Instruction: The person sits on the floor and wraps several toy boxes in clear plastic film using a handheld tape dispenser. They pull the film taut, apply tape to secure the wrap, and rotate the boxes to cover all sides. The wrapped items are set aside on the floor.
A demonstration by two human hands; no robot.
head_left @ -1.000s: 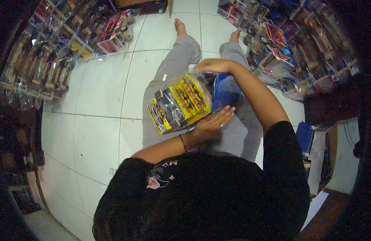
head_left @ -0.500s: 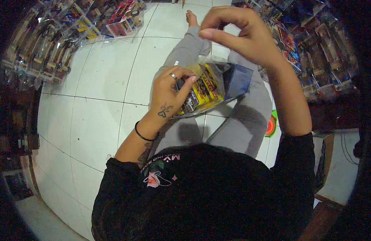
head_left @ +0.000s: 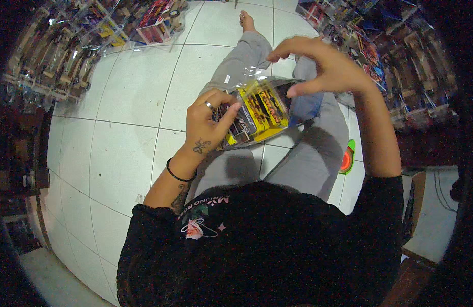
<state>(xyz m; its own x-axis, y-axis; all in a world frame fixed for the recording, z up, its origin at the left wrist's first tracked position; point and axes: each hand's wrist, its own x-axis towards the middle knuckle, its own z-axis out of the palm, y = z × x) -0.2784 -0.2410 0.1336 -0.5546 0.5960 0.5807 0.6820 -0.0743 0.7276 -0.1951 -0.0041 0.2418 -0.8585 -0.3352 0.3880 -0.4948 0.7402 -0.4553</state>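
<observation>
Holding a yellow carded toy pack inside a clear plastic sleeve (head_left: 257, 110) at mid-frame, above the grey-trousered legs (head_left: 318, 153). Left hand (head_left: 208, 125) clamped on the pack's lower left end, thumb across the front, grip closed on it. Right hand (head_left: 323, 69) arched over the upper right end, fingertips pinched narrow on the sleeve's clear edge, thumb against its side. Judged as partway through: pack mostly inside the sleeve already, open end apparently not yet closed or flattened, though glare on the plastic makes that hard to tell. Left to do, by this reading: closing the flap and putting the pack down.

Open white tiled floor (head_left: 118, 128) across the left and centre of the frame, plenty of room there. Edges crowded: rows of packaged toys in clear wrap (head_left: 67, 56) along the upper left, more stacked packs (head_left: 395, 66) at the upper right. Small green and orange object (head_left: 346, 159) on the floor just right of the legs, near the right knee.
</observation>
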